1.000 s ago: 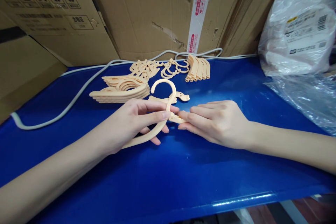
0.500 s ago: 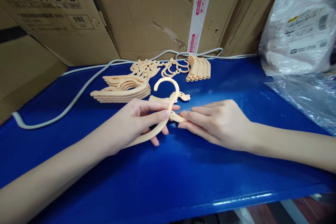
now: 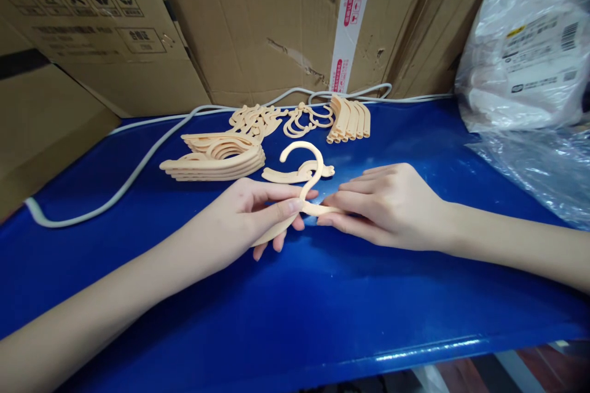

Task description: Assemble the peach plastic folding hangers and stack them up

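Observation:
A beige folding clothes hanger (image 3: pixel 318 172) is held between my two hands over the blue table, its hook upright and curling to the left. My left hand (image 3: pixel 258 212) pinches it where hook and arms meet; one arm slants down to the left, partly hidden behind the fingers. On the other side, my right hand (image 3: pixel 380 206) is closed around the short right arm, whose far end is out of sight in the grip. Just behind the hook lie loose beige hanger pieces (image 3: pixel 286 176).
Behind are a stack of folded hanger parts (image 3: pixel 216 163), small pieces (image 3: pixel 258 118), loose hooks (image 3: pixel 299 123) and a row of curved arms (image 3: pixel 349 120). A white cable (image 3: pixel 138 179) crosses the table (image 3: pixel 295 319). Cardboard boxes (image 3: pixel 258 12) stand behind, a plastic-wrapped package (image 3: pixel 520 61) at right.
The hanger has turned and moved slightly right, with its hook lower. The right arm now points more level, and less of the left arm shows below my left hand.

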{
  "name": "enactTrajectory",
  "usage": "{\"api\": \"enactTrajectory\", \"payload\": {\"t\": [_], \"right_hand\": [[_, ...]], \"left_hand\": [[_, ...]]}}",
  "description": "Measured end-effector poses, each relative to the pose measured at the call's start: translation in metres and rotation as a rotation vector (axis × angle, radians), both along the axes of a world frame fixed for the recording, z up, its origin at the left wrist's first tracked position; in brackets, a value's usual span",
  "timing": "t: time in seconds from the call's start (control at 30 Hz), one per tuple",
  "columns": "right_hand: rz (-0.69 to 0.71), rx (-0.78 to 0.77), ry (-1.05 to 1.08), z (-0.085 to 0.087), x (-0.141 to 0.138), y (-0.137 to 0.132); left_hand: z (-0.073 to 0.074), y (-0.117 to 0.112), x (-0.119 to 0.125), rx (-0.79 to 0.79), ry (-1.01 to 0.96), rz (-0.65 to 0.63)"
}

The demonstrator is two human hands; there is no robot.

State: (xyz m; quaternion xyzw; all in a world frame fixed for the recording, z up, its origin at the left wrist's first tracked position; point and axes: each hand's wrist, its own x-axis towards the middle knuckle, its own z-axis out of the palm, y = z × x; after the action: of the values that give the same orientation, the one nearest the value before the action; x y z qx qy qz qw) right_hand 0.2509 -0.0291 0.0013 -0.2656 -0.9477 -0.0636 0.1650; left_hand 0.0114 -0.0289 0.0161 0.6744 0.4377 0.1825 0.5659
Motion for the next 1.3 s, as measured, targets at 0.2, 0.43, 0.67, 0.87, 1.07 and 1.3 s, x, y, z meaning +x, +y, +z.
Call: {"api": "enactTrajectory", "payload": {"t": [0.2,0.43,0.67,0.87,1.07,1.3], "right_hand": [[-0.001,0.139,0.086,0.002,0.003,0.013],[-0.099,0.090,0.187,0.002,0.002,0.019],[-0.056,0.029,0.210,-0.002,0.002,0.021],[-0.014,0.003,0.184,-0.006,0.002,0.024],[0.025,0.085,0.166,-0.007,0.003,0.025],[-0.052,0.263,0.122,0.005,0.004,0.013]], "left_hand": [[0.001,-0.007,-0.001,0.308,0.251,-0.125],[-0.002,-0.015,-0.003,0.798,0.437,-0.253],[-0.014,-0.016,-0.008,0.926,0.492,-0.298],[-0.016,-0.015,-0.008,0.877,0.453,-0.290],[-0.018,-0.016,-0.008,0.884,0.435,-0.279],[-0.012,-0.017,-0.008,1.007,0.497,-0.234]]}}
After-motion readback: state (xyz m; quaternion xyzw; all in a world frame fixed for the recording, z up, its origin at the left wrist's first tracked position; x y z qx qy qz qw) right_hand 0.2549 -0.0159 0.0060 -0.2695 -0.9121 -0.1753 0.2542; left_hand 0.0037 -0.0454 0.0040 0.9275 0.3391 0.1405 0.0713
